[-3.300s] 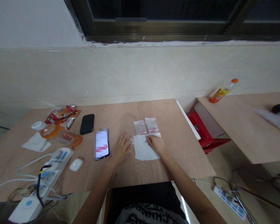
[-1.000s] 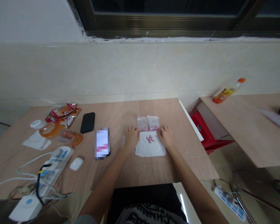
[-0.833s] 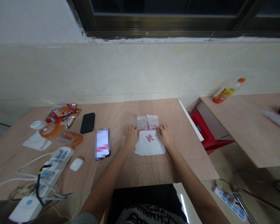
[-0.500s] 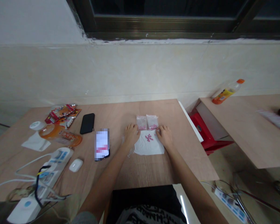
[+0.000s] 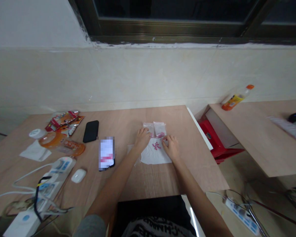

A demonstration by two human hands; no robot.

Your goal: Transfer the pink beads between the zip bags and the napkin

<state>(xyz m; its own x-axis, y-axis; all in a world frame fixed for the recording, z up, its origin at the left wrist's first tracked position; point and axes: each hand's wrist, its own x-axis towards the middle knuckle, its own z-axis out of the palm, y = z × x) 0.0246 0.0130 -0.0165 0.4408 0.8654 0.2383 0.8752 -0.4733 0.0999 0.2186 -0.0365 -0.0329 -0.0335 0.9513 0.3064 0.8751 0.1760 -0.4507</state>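
Two small clear zip bags lie side by side, the left bag (image 5: 147,125) and the right bag (image 5: 160,128), both with pink beads along the bottom. Below them a white tissue (image 5: 155,158) is spread flat, carrying a loose cluster of pink beads (image 5: 156,145). My left hand (image 5: 142,140) rests at the tissue's upper left, its fingers reaching over the left bag's lower part and hiding some of it. At the upper right corner, my right hand (image 5: 172,146) has its fingers bent, thumb and fingertips close together; what lies between them is too small to make out.
Two phones, one black (image 5: 91,131) and one lit (image 5: 106,153), lie left of my arm. Farther left are an orange bottle (image 5: 64,144), snack packets (image 5: 65,121), a white case (image 5: 79,175) and a power strip (image 5: 50,184). A red stool (image 5: 215,141) stands between the tables.
My left hand has moved slightly up and right, onto the left bag. My right hand's fingers have drawn in at the tissue's corner. The view has shifted slightly.
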